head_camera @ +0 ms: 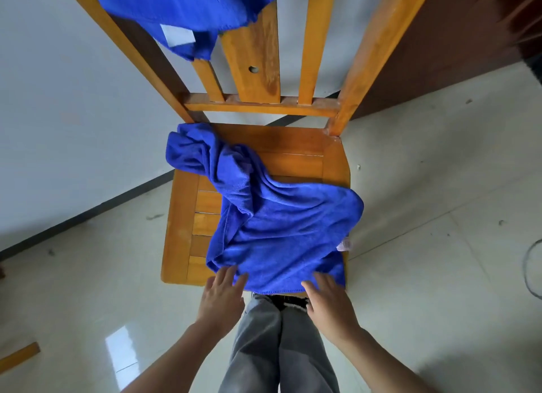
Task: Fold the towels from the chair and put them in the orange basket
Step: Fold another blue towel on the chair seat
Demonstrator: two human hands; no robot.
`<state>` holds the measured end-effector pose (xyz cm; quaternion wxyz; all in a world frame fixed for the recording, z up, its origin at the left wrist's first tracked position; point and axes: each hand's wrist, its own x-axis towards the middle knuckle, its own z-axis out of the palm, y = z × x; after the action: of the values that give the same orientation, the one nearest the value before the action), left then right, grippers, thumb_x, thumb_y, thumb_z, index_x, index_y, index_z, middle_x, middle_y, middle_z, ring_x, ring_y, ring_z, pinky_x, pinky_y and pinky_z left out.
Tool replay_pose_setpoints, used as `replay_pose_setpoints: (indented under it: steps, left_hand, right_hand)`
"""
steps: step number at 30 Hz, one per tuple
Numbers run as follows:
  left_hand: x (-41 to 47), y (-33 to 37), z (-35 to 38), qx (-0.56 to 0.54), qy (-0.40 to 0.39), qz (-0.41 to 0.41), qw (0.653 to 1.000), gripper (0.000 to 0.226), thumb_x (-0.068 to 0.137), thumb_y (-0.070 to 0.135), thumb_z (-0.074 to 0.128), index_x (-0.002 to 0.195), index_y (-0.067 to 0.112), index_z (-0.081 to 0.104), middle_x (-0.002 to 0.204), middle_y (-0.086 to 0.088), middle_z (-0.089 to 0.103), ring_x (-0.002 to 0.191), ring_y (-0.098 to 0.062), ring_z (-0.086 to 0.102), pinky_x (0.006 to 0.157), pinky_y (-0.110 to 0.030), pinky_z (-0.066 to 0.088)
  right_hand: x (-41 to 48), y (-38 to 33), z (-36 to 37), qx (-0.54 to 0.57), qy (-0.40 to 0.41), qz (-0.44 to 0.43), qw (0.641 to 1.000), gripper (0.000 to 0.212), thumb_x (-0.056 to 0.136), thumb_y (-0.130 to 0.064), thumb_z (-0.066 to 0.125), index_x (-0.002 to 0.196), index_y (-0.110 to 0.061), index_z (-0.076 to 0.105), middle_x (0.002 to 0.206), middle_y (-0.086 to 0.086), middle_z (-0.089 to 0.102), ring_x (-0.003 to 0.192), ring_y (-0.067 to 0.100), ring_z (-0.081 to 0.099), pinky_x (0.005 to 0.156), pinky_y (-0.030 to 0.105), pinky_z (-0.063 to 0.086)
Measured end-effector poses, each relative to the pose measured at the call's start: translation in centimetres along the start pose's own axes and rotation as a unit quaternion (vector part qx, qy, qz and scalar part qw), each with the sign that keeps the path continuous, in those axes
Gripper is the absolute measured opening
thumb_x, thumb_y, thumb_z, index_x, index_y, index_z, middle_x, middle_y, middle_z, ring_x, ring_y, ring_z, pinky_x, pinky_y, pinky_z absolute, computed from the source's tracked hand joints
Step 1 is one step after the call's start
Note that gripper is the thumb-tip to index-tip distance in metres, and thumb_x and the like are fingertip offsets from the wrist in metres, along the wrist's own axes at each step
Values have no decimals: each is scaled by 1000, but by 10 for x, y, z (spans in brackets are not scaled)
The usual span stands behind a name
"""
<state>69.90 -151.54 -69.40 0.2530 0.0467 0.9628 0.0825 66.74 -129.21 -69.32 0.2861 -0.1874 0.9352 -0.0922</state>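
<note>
Left hand (223, 293): palm down, fingers straight and slightly spread; the fingertips are laid at the near hem of the seat towel (278, 228); nothing is gripped.
Right hand (328, 301): likewise flat and extended, with the fingertips on the same hem nearer its right corner; nothing is held.
Grey trousers (264, 348): seen between the forearms, just in front of the chair (179, 216).
Seat towel, position: crumpled across the slatted seat, bunched toward the back left, the right side spilling over the seat edge, the near hem hanging over the front rail.
Handling (judged): light and limp, no stiffness of its own. The plush microfibre pile is expected to cling rather than slip. Not fragile.
Hold points (judged): the two near corners on the stitched hem are best pinched, one per hand, so the cloth can be lifted and shaken flat.
Second towel (181, 8): same blue pile, draped over the backrest top, with a white label (179, 36) showing.
Chair, material: varnished orange-brown wood with vertical back slats and a round hole in the wide middle slat; the finish is worn in patches.
Floor (425, 187): glossy pale tile, reflective.
Orange basket: not in view.
</note>
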Motion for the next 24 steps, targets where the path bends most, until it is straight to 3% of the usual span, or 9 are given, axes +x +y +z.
replay_pose_setpoints:
  steps: [3,7,10,14,16,20,24]
  left_hand:
    - [6,-1,13,21,-16,4,1000,93,22,25,89,104,24,46,96,-9,68,95,-24,49,65,-33,55]
    - [11,-10,25,63,-5,6,998,80,30,16,86,102,23,51,94,-10,66,86,-28,55,73,-40,53]
    - [12,-15,27,100,11,13,995,56,35,11,84,86,21,66,81,-5,62,70,-25,57,74,-41,52]
    - [10,-14,25,131,14,29,991,38,32,11,85,65,18,67,66,-1,58,57,-21,57,74,-44,48]
    - [7,-13,25,130,13,18,991,32,35,11,83,61,18,65,60,1,57,54,-20,57,77,-41,42]
    - [4,-13,20,96,25,24,995,14,48,22,72,57,21,61,48,7,54,48,-16,56,73,-31,50]
    - [-2,-8,0,57,38,35,997,14,48,33,60,54,23,52,41,7,50,43,-11,52,54,-16,47]
  right_hand:
    - [7,-2,12,-21,24,0,999,54,25,-13,89,75,-16,69,77,5,63,63,23,62,44,28,46]
    - [14,2,17,-59,76,-19,995,48,31,-3,84,76,-14,69,67,5,58,55,24,55,44,30,44]
    - [11,5,20,-91,89,-57,990,39,31,-1,81,65,-14,66,60,4,54,51,22,53,44,29,43]
    - [3,5,25,-110,77,-58,989,37,29,-1,83,56,-14,60,54,2,54,49,21,53,43,30,44]
    - [3,5,26,-111,67,-41,991,38,27,0,83,53,-14,59,51,2,52,46,21,52,42,30,43]
    - [1,3,14,-72,68,-13,995,40,27,-5,85,50,-14,54,50,2,50,44,21,51,39,28,41]
    - [-9,5,-8,27,58,23,998,44,31,-4,84,52,-16,46,47,-4,44,38,17,44,35,20,28]
